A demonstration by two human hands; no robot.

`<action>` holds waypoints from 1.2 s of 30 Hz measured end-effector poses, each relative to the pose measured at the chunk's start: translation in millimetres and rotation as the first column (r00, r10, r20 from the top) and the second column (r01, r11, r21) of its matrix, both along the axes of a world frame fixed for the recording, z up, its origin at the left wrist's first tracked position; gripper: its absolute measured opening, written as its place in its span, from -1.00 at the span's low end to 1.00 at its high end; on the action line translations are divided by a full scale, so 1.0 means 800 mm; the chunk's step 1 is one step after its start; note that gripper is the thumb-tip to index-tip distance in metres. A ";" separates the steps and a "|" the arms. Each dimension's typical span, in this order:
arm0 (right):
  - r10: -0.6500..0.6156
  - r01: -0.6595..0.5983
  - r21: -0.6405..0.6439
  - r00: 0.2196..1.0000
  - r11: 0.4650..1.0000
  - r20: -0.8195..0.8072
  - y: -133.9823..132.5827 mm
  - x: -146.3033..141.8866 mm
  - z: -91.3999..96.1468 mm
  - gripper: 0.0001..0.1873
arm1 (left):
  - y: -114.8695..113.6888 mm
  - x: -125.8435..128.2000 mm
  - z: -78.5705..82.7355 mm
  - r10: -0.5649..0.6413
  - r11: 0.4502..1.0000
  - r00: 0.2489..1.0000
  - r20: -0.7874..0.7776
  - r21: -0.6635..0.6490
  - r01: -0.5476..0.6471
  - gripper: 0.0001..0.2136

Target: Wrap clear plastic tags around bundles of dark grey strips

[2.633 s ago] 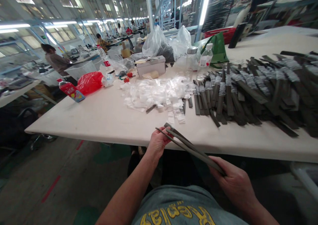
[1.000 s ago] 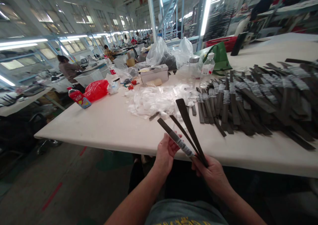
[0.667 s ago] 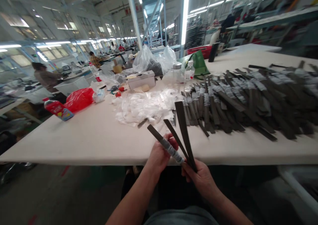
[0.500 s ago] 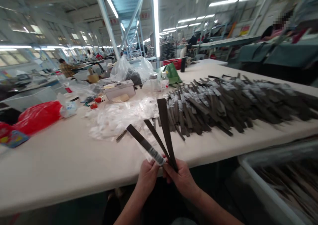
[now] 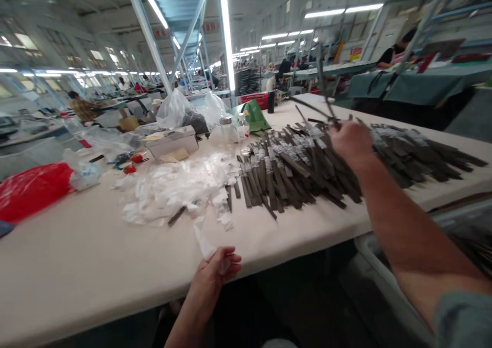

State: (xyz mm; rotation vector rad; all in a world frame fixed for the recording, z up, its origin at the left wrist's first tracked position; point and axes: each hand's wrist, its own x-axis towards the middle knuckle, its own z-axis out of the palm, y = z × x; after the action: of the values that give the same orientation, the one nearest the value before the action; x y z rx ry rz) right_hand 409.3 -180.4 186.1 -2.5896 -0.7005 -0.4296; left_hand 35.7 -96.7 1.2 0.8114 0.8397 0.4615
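My left hand (image 5: 216, 272) is at the table's front edge, its fingers curled with a small clear-white plastic piece (image 5: 203, 239) pinched at the thumb. Stretched out to the right, my right hand (image 5: 351, 139) grips dark fabric-like strips (image 5: 322, 79), which stick up and to the left, blurred by motion. It is above a long heap of dark strips (image 5: 292, 176), many wrapped with pale labelled bands. A loose pile of crumpled plastic pieces (image 5: 172, 184) lies ahead of my left hand, with a single dark strip (image 5: 177, 216) at its near edge.
On the pale table (image 5: 96, 256) stand a red plastic bag (image 5: 34, 189), a cardboard box (image 5: 172, 142), a clear bottle (image 5: 243, 127), a jar (image 5: 226, 127) and a green bag (image 5: 255, 116). A grey bin (image 5: 378, 266) is below the table's right side. Other people work farther back.
My hands have parted. The right has swung up and right over the heap with the dark strips; the left stays low, with the plastic piece and no strip. The view has turned slightly right.
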 end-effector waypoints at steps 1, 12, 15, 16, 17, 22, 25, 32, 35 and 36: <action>0.026 -0.025 0.046 1.000 0.999 -0.017 0.000 -0.009 -0.003 -0.61 | -0.005 0.000 0.004 -0.031 0.999 1.000 0.004 0.020 0.031 -0.62; 0.592 -0.506 0.562 -0.119 0.654 -0.797 0.036 -0.271 -0.196 -0.67 | -0.030 -0.028 0.028 -0.301 0.944 0.954 -0.001 0.141 0.298 -0.64; 0.562 -0.464 0.573 -0.178 0.676 -0.808 0.050 -0.302 -0.199 -0.68 | -0.035 -0.035 0.024 -0.308 0.945 0.951 0.005 0.121 0.305 -0.63; 0.553 -0.458 0.578 -0.204 0.675 -0.808 0.053 -0.308 -0.197 -0.69 | -0.037 -0.037 0.024 -0.312 0.944 0.950 0.007 0.115 0.310 -0.63; 0.549 -0.453 0.592 -0.240 0.666 -0.801 0.056 -0.313 -0.195 -0.71 | -0.038 -0.038 0.023 -0.313 0.944 0.950 0.010 0.114 0.310 -0.63; 0.609 -0.454 0.660 -0.278 0.599 -0.743 0.066 -0.326 -0.190 -0.79 | -0.041 -0.046 0.023 -0.305 0.942 0.952 -0.005 0.146 0.302 -0.64; 0.662 -0.483 0.651 -0.178 0.586 -0.728 0.070 -0.325 -0.192 -0.81 | -0.038 -0.053 0.020 -0.209 0.950 0.975 -0.075 0.219 0.221 -0.63; 0.798 -0.653 0.592 0.032 0.472 -0.602 0.077 -0.326 -0.201 -0.89 | -0.032 -0.060 0.014 -0.079 0.935 0.990 -0.119 0.336 0.115 -0.78; 0.812 -0.669 0.576 0.071 0.470 -0.579 0.077 -0.326 -0.199 -0.88 | -0.033 -0.057 0.012 -0.079 0.950 0.988 -0.130 0.291 0.114 -0.77; 0.813 -0.665 0.579 0.074 0.472 -0.577 0.075 -0.325 -0.196 -0.85 | -0.032 -0.056 0.011 -0.064 0.961 0.990 -0.123 0.259 0.094 -0.75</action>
State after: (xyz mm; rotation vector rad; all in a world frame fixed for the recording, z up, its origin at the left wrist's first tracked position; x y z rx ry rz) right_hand 149.6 -120.6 29.1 -1.5114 -1.3723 0.9918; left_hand -8.9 -122.4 10.1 1.1230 0.8574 0.4656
